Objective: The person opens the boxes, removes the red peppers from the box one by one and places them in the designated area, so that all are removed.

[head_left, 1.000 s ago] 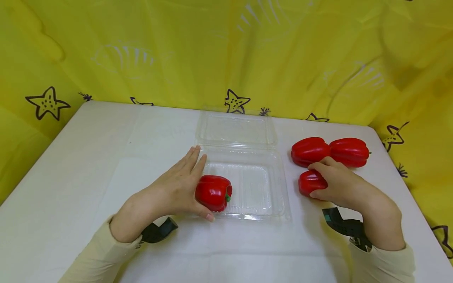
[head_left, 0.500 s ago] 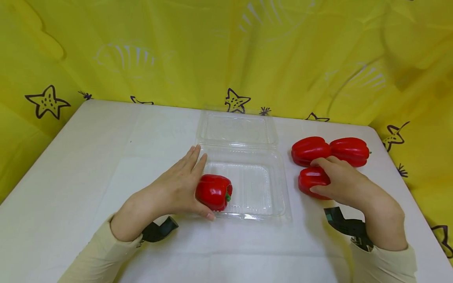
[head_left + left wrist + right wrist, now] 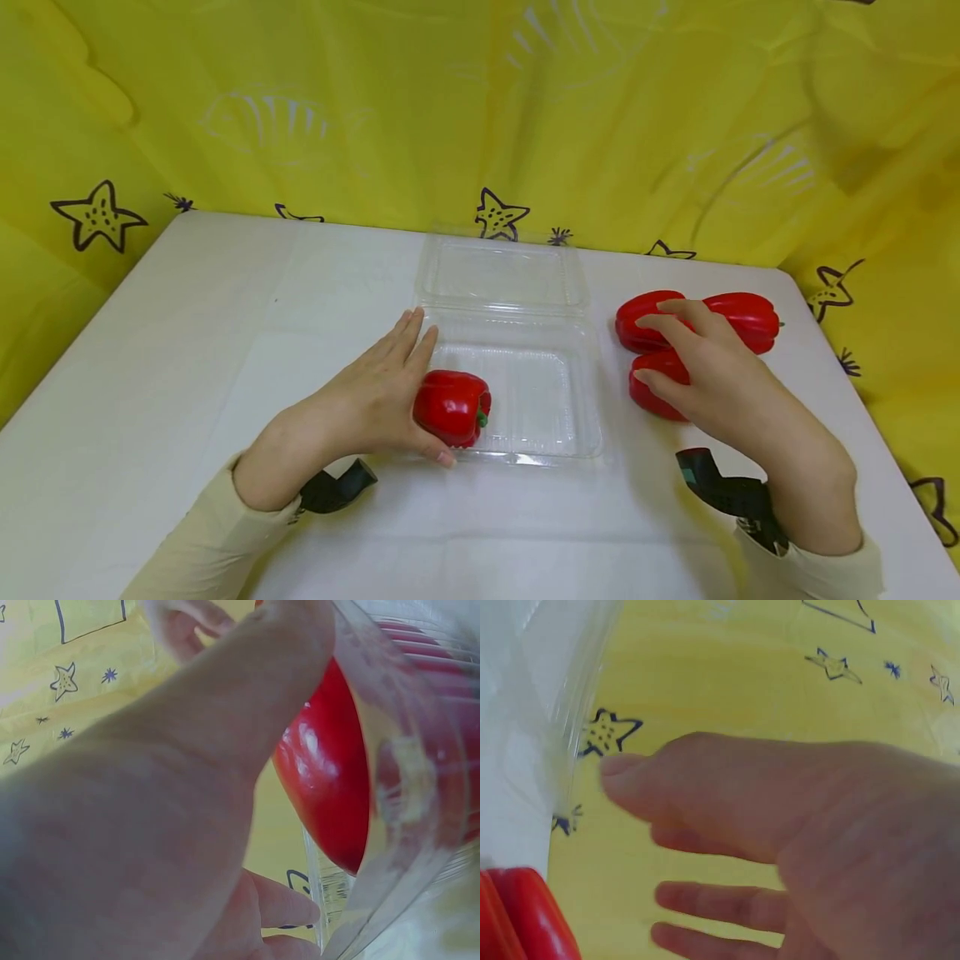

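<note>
In the head view, a red bell pepper (image 3: 452, 408) with a green stem lies on its side at the left end of a clear plastic clamshell container (image 3: 536, 400). My left hand (image 3: 371, 404) rests against that end, fingers extended and thumb along the front rim. Through the left wrist view, the same pepper (image 3: 334, 765) shows beside the container's clear wall (image 3: 405, 817). My right hand (image 3: 712, 354) hovers, fingers spread, over a front pepper (image 3: 663, 362) and a back-left pepper (image 3: 632, 332). Nothing sits between its fingers in the right wrist view.
Another pepper (image 3: 753, 321) lies at the back right, partly behind my right hand. The container's lid (image 3: 501, 271) is folded back toward the yellow curtain (image 3: 390, 125). A white cloth (image 3: 187, 350) covers the table.
My right hand has come off the front pepper and moved up and back, its fingers spreading wider. That pepper stays on the table. My left hand and the pepper in the container have not moved.
</note>
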The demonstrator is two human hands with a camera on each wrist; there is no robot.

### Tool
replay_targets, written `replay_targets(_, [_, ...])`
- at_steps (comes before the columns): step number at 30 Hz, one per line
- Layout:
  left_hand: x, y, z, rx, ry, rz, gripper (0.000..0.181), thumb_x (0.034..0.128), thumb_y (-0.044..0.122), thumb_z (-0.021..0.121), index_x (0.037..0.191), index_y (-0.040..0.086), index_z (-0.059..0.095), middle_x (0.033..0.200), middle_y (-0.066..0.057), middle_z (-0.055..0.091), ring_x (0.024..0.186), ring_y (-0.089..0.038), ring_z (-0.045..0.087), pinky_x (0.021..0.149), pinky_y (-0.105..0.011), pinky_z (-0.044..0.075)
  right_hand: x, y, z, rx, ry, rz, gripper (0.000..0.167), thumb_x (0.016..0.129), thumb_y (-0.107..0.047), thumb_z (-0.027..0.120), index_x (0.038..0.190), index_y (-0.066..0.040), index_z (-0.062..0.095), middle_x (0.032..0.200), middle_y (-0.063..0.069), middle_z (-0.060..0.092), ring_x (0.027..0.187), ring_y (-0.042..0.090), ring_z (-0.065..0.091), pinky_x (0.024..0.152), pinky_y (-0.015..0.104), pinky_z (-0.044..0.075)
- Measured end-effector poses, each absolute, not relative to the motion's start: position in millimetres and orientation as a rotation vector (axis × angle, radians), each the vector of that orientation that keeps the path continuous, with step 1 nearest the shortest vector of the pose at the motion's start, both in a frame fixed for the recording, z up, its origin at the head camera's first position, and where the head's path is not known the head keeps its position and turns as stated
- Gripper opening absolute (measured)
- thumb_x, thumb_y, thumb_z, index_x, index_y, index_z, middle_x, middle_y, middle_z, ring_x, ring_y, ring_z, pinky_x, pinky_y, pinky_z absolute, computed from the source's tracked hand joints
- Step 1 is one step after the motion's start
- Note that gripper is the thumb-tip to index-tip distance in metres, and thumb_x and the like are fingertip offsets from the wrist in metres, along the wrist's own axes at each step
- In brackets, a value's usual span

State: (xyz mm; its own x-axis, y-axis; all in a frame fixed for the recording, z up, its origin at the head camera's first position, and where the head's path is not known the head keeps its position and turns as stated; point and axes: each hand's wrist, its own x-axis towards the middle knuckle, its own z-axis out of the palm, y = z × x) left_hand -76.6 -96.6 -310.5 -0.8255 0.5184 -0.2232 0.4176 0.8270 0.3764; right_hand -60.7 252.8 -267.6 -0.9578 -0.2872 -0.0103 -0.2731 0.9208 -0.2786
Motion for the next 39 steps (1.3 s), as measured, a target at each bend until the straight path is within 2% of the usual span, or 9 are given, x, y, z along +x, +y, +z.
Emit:
replay_targets(5, [-77, -96, -311, 0.715, 2.691, 0.453, 0.135, 0.0596, 0.065, 0.085, 0.157, 0.000, 0.019, 0.167, -0.020, 0.005, 0.154, -0.039, 0.004, 0.118, -0.057, 0.030, -56, 231, -265, -0.675, 3.118, -0.515, 0.052, 0.080, -0.011, 0.080, 0.128, -0.007, 0.058, 0.140, 0.018, 0.045, 0.128, 0.039, 0.041, 0.091, 0.060, 0.053])
replay_targets(11, [-78, -96, -312, 0.728, 2.654, 0.455, 0.134, 0.0628, 0.066, 0.082, 0.158, 0.001, 0.014, 0.167, -0.019, -0.001, 0.155, -0.038, -0.002, 0.123, -0.055, 0.020, -54, 208, -264, -0.759, 3.080, -0.518, 0.053, 0.085, -0.016, 0.077, 0.133, -0.012, 0.056, 0.142, 0.016, 0.047, 0.116, 0.033, 0.055, 0.083, 0.047, 0.060])
replay_targets(13, [-79, -97, -312, 0.725, 2.637, 0.476, 0.134, 0.0637, 0.065, 0.083, 0.158, 0.002, 0.012, 0.167, -0.019, -0.003, 0.154, -0.038, -0.005, 0.123, -0.057, 0.018, -55, 201, -263, -0.761, 3.059, -0.528, 0.053, 0.087, -0.018, 0.076, 0.136, -0.014, 0.055, 0.143, 0.015, 0.046, 0.116, 0.033, 0.056, 0.084, 0.046, 0.060])
replay_targets(17, [-80, -101, -310, 0.731, 2.611, 0.524, 0.135, 0.0640, 0.064, 0.083, 0.158, 0.002, 0.010, 0.167, -0.019, -0.005, 0.154, -0.039, -0.006, 0.121, -0.059, 0.021, -57, 190, -264, -0.790, 3.029, -0.555, 0.053, 0.089, -0.020, 0.074, 0.138, -0.015, 0.054, 0.144, 0.013, 0.046, 0.126, 0.035, 0.052, 0.088, 0.049, 0.058])
replay_targets(25, [-81, -111, -306, 0.755, 2.653, 0.491, 0.139, 0.0606, 0.063, 0.086, 0.156, -0.006, 0.012, 0.166, -0.022, 0.004, 0.154, -0.040, 0.006, 0.122, -0.056, 0.020, -59, 182, -272, -0.817, 3.009, -0.537, 0.054, 0.089, -0.023, 0.074, 0.138, -0.013, 0.053, 0.144, 0.012, 0.046, 0.127, 0.033, 0.052, 0.093, 0.048, 0.057])
replay_targets(31, [-79, -110, -308, 0.770, 2.695, 0.408, 0.141, 0.0595, 0.070, 0.083, 0.156, -0.006, 0.013, 0.166, -0.021, 0.006, 0.155, -0.037, 0.006, 0.124, -0.056, 0.015, -60, 172, -277, -0.851, 2.940, -0.547, 0.056, 0.090, -0.027, 0.073, 0.140, -0.013, 0.051, 0.146, 0.011, 0.046, 0.131, 0.031, 0.050, 0.096, 0.046, 0.055])
replay_targets(39, [-76, -101, -310, 0.751, 2.740, 0.369, 0.140, 0.0585, 0.070, 0.083, 0.155, -0.006, 0.016, 0.166, -0.022, 0.009, 0.154, -0.038, 0.008, 0.124, -0.055, 0.016, -60, 161, -287, -0.889, 2.902, -0.510, 0.058, 0.089, -0.030, 0.074, 0.140, -0.010, 0.053, 0.144, 0.012, 0.049, 0.130, 0.029, 0.053, 0.096, 0.041, 0.056])
